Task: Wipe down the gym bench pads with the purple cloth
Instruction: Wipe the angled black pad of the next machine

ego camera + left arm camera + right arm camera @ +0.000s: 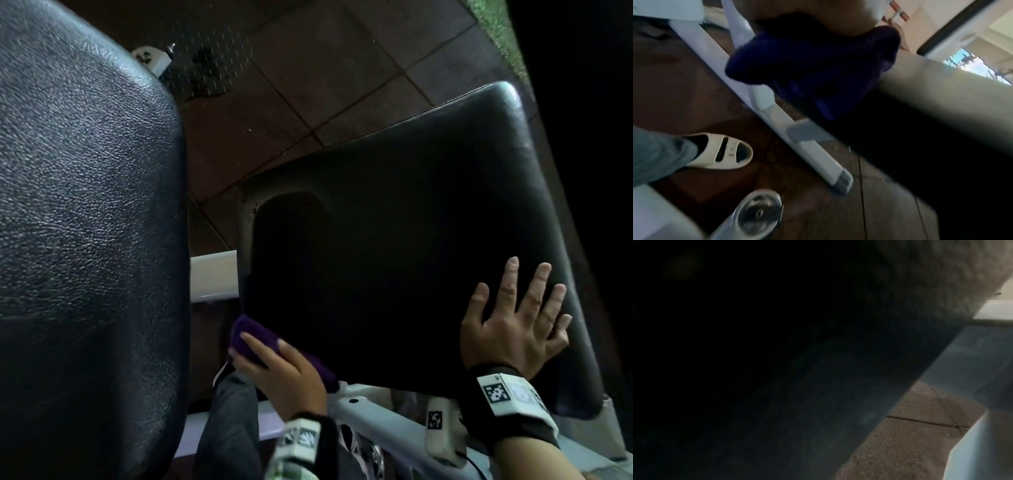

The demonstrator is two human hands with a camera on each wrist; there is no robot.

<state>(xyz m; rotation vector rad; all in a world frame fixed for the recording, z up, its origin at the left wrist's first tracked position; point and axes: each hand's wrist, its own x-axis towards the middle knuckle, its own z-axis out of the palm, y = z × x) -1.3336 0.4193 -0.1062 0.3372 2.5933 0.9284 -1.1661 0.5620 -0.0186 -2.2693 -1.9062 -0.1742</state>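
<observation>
A right hand (517, 325) lies flat, fingers spread wide, on a black seat pad (411, 205), likely bracing it. The left hand (284, 370) grips a purple cloth (253, 334) against the pad's lower left edge, probably wiping that side. A larger back pad (85, 205) stands close on the left, leaving a narrow gap. White frame (813, 146) runs below.

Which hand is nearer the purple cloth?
Left. The left hand holds the purple cloth against the pad's lower corner; the right hand rests flat on the pad, apart.
</observation>
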